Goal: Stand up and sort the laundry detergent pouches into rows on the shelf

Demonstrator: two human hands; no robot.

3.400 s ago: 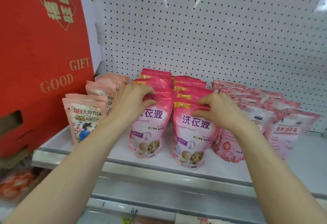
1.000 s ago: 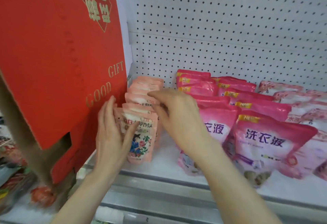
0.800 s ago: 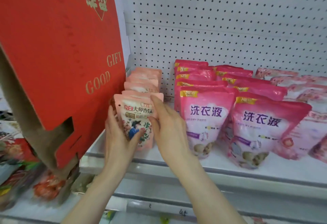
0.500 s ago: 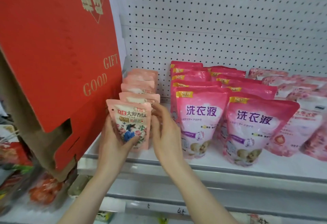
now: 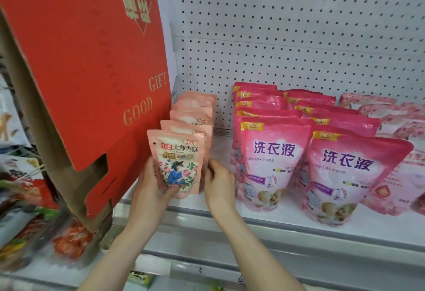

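Left hand (image 5: 150, 189), at 8 o'clock of the view: gripping the front peach pouch (image 5: 177, 152), thumb across its lower face, fingers hidden behind. Pouch upright near the front edge of the shelf (image 5: 285, 216), heading the peach row (image 5: 195, 116) running back toward 12 o'clock.

Right hand (image 5: 219, 185) at 3 o'clock of that pouch, fingertips bent against the row's right side; pinching or merely touching, not discernible.

At 9 o'clock, just beside the row and the left hand: tilted red gift box (image 5: 80, 60), notched lower edge overhanging the shelf front. At 3 o'clock, apart from the right hand: two rows of pink pouches (image 5: 273, 164), then pale pink pouches (image 5: 391, 116) at the far right. Behind all: white pegboard (image 5: 287, 37).

Pouches of glossy film, bulged at the base, sealed flat on top. Box of matt cardboard with gold lettering. Shelf smooth and white, with a grey front rail.
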